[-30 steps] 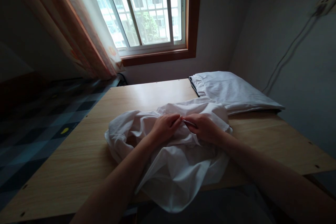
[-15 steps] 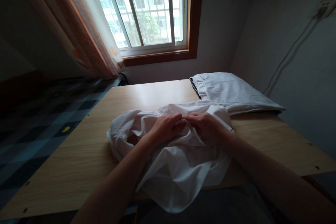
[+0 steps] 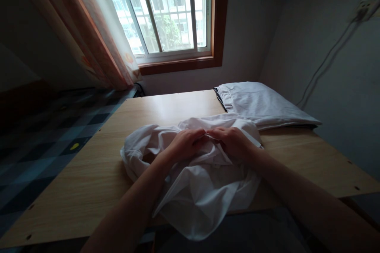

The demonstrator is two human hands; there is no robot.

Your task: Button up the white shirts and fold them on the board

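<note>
A crumpled white garment, apparently a shirt, lies in loose folds on the light wooden board, and its lower part hangs over the near edge. My left hand is closed with its fingertips pinching the cloth near the middle. Right beside it, my right hand is closed on the same part of the shirt, the fingertips of both hands almost meeting. The cloth between the fingers is mostly hidden by the hands.
Folded white clothing with a dark layer beneath lies at the board's far right. The wooden board has small holes along its edges. To the left is a checked cloth. A window, curtain and wall socket are beyond.
The hands remain at the same spot on the shirt, with only a slight shift of the fingers. The left fingers cover a bit more of the pinched cloth.
</note>
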